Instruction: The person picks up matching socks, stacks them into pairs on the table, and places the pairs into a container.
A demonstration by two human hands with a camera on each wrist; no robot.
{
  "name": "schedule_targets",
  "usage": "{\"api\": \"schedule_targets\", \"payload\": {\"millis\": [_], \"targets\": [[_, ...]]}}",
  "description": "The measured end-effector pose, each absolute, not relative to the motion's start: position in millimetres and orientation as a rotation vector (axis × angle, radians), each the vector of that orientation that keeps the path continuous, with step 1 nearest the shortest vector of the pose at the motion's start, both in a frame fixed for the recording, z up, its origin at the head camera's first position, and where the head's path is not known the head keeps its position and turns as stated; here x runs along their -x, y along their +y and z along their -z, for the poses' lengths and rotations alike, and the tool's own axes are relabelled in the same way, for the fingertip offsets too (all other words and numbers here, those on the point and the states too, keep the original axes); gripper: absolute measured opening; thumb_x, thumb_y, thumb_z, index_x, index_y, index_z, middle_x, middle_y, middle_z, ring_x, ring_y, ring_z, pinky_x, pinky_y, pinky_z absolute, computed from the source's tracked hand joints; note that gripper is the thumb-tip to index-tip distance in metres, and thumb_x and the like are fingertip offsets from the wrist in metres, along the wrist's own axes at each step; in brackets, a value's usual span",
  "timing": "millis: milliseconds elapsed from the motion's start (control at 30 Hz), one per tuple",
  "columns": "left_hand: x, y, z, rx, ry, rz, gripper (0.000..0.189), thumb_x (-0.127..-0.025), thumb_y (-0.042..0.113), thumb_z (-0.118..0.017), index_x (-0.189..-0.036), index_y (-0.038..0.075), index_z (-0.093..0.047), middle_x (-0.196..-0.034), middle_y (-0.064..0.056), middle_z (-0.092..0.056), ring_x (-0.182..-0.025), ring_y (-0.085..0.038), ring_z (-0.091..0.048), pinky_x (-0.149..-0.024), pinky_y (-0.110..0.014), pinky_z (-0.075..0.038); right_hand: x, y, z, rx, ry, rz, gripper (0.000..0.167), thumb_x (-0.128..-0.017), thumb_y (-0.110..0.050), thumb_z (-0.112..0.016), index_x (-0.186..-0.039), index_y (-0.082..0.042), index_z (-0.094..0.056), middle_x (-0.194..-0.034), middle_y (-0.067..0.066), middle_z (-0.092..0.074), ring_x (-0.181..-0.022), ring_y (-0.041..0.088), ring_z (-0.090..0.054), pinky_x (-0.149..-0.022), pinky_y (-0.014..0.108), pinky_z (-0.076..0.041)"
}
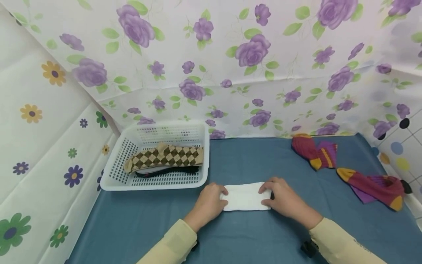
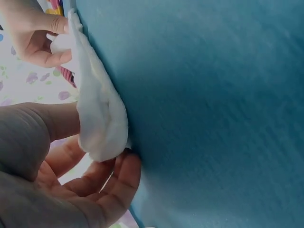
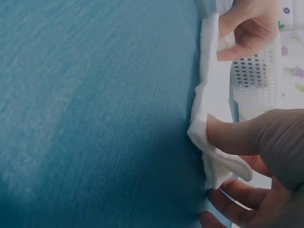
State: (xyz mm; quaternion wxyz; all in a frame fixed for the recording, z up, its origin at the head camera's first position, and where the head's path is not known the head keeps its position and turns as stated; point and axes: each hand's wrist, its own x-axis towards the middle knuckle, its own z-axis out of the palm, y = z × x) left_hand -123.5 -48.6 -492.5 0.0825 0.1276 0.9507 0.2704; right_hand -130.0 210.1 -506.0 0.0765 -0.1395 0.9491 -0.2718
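Observation:
A white sock (image 1: 245, 197), folded into a flat rectangle, lies across the front middle of the blue table. At its left end, my left hand (image 1: 210, 201) grips it with the thumb on the near side and fingertips round the end. My right hand (image 1: 281, 198) holds the opposite end between thumb and fingers. In the left wrist view, the sock (image 2: 102, 109) shows soft stacked layers, with the left fingers (image 2: 124, 178) under its end. The right wrist view has the right thumb (image 3: 232, 135) pressing on the sock (image 3: 211, 80), a loose flap sticking out beside it.
A white plastic basket (image 1: 155, 187) stands at the back left, holding brown-and-beige argyle socks (image 1: 168, 156) and a black-and-white item (image 1: 168, 170). Two bundles of red, purple and yellow socks, one farther back (image 1: 306, 148) and one nearer (image 1: 372, 187), lie at right. Floral sheets (image 1: 211, 84) enclose the table.

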Motion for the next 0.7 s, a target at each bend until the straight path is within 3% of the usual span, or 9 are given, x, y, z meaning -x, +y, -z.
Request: {"api": "schedule_targets", "payload": {"millis": [100,233,433,700], "targets": [[117.7,-46.2,491.4,-0.37,2.861,-0.846,0.018,-0.079,0.009,-0.072,-0.097,0.01,-0.071,-0.097,-0.007,-0.06,-0.093,-0.022,-0.06,-0.077,-0.033,-0.052,129.5,210.6,506.1,0.396,2.87,0.906,0.022,-0.068,-0.023,-0.084,-0.085,-0.023,-0.07,-0.094,-0.004,-0.058,-0.09,0.016,-0.054,-0.076,0.035,-0.05],[107.2,-44.4,485.5,-0.416,2.919,-0.881,0.022,-0.083,0.004,-0.068,-0.104,0.008,-0.068,-0.1,-0.007,-0.055,-0.088,-0.018,-0.06,-0.071,-0.027,-0.052,128.6,212.5,499.3,0.381,2.887,1.062,0.021,-0.067,-0.025,-0.085,-0.081,-0.026,-0.07,-0.09,-0.008,-0.056,-0.085,0.011,-0.054,-0.07,0.028,-0.05],[91.5,-54.0,450.2,-0.591,3.113,-0.819,0.027,-0.084,0.002,-0.066,-0.109,0.011,-0.066,-0.099,-0.005,-0.052,-0.077,-0.01,-0.057,-0.063,-0.02,-0.05,129.5,210.3,474.2,0.528,2.914,1.297,0.018,-0.074,-0.027,-0.08,-0.091,-0.029,-0.073,-0.099,-0.011,-0.054,-0.08,0.005,-0.051,-0.06,0.021,-0.049],[110.9,-91.9,395.5,-0.566,3.31,-0.835,0.03,-0.076,0.002,-0.073,-0.104,0.013,-0.07,-0.102,-0.01,-0.066,-0.09,-0.02,-0.066,-0.072,-0.022,-0.056,143.4,182.2,429.1,0.771,2.901,1.528,0.026,-0.077,-0.021,-0.076,-0.102,-0.026,-0.073,-0.108,-0.008,-0.058,-0.084,0.001,-0.057,-0.06,0.02,-0.052]]}}
